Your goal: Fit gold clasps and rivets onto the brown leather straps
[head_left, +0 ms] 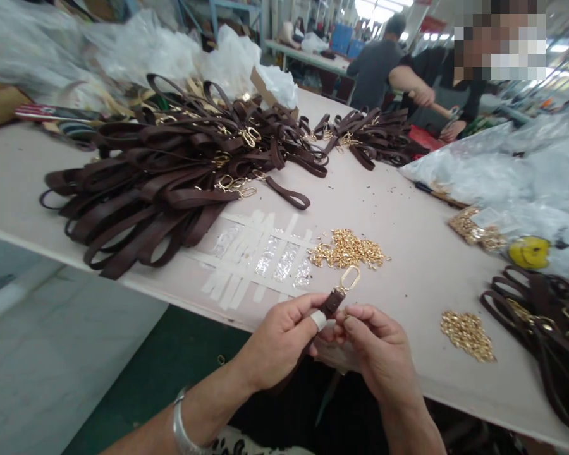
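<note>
My left hand point(284, 341) is closed around a dark brown leather strap point(332, 302), its thumb wrapped in white tape. From the strap's end hangs a gold oval ring point(351, 278), pointing away from me. Close beside the strap, my right hand point(377, 341) pinches with thumb and forefinger; whatever sits between those fingertips is too small to make out. Just beyond both hands lies a heap of small gold metal pieces point(348, 248). Another pile of gold pieces point(468, 335) rests to the right of my right hand.
A large stack of brown straps point(171, 189) with gold fittings covers the table's left side. More straps point(545, 322) lie at the right edge, near plastic bags point(526, 164) and a yellow round object point(528, 251). Across the table, a person point(446, 82) holds a wooden-handled tool.
</note>
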The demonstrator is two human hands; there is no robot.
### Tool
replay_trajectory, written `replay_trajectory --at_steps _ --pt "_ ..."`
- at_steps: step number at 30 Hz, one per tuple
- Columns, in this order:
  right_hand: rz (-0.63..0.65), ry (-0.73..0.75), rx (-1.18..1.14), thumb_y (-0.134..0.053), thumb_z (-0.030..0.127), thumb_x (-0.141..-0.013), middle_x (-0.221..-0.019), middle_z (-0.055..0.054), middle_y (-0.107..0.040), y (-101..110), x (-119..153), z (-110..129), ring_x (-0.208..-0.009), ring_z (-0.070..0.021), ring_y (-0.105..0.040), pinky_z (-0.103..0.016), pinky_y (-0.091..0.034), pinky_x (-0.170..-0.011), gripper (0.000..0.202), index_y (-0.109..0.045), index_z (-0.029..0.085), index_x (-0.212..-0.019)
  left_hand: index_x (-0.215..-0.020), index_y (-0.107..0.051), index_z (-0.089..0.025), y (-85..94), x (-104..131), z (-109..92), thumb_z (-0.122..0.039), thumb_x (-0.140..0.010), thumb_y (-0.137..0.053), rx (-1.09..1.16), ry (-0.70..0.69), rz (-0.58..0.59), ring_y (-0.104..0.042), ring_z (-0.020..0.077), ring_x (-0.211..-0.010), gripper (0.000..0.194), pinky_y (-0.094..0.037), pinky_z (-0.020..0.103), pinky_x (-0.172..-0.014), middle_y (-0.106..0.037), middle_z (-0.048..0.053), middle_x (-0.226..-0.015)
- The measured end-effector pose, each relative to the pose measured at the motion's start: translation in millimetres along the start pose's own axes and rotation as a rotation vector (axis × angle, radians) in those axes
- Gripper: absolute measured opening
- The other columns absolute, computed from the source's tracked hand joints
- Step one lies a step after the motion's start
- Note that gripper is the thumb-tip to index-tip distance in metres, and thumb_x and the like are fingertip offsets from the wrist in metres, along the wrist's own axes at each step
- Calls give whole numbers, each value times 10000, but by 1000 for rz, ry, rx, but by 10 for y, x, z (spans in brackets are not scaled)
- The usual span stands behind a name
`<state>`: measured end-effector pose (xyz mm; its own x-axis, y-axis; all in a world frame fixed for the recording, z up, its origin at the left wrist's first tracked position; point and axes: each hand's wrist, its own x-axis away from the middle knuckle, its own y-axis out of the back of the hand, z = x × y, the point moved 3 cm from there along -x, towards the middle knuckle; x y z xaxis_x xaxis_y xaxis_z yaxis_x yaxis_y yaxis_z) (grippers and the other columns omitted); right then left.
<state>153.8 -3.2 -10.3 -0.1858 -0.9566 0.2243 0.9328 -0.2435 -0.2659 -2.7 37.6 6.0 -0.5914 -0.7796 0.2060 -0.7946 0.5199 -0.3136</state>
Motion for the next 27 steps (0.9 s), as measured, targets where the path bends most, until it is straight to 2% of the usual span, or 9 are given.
replay_trajectory --at_steps 5,13,16,19,23,27 --pt "-24 -61 4 -840 328 -735 -635 14 -675 18 59 -5 -586 -90 -606 -202 -511 -606 183 -762 194 -832 -1264 -644 -284 -87 82 74 -269 -963 -503 -37 6 14 -623 132 -757 332 -474 204 -573 -735 30 -984" --pt "-14 -124 54 -841 346 -729 -712 0 -717 124 178 -31 -618 -119 -658 -228 -544 -610 203 -752 192 -826 -1310 -614 -291 -164 126 100 -234 -960 -475 -209 18 15 -683 136 -789 381 -468 176 -534 -733 22 -1076" --pt "-18 -88 73 -842 341 -725 -780 -13 -742 131 210 -1 -675 -141 -686 -252 -562 -660 212 -740 186 -828 -1336 -593 -291 -185 158 74 -239 -972 -458 -291 -9 29 -686 141 -787 391 -492 188 -559 -746 3 -1002" --pt "-12 -69 57 -841 341 -718 -728 -2 -726 113 223 9 -634 -123 -664 -225 -539 -614 242 -693 173 -809 -1360 -571 -307 -181 196 50 -253 -983 -450 -418 -39 30 -679 139 -764 399 -503 199 -583 -750 -21 -932" --pt "-65 -9 -12 -870 297 -652 -685 43 -673 88 228 0 -585 -92 -614 -202 -521 -569 332 -577 183 -758 -1350 -585 -317 -175 210 66 -246 -980 -450 -564 -103 62 -668 132 -733 401 -504 203 -610 -754 -33 -885" --pt "-87 74 54 -811 289 -725 -711 54 -650 75 290 48 -605 -97 -624 -209 -520 -575 288 -546 196 -785 -1369 -577 -265 -243 178 151 -305 -974 -464 -498 -72 67 -664 147 -718 414 -539 241 -677 -747 -2 -864"
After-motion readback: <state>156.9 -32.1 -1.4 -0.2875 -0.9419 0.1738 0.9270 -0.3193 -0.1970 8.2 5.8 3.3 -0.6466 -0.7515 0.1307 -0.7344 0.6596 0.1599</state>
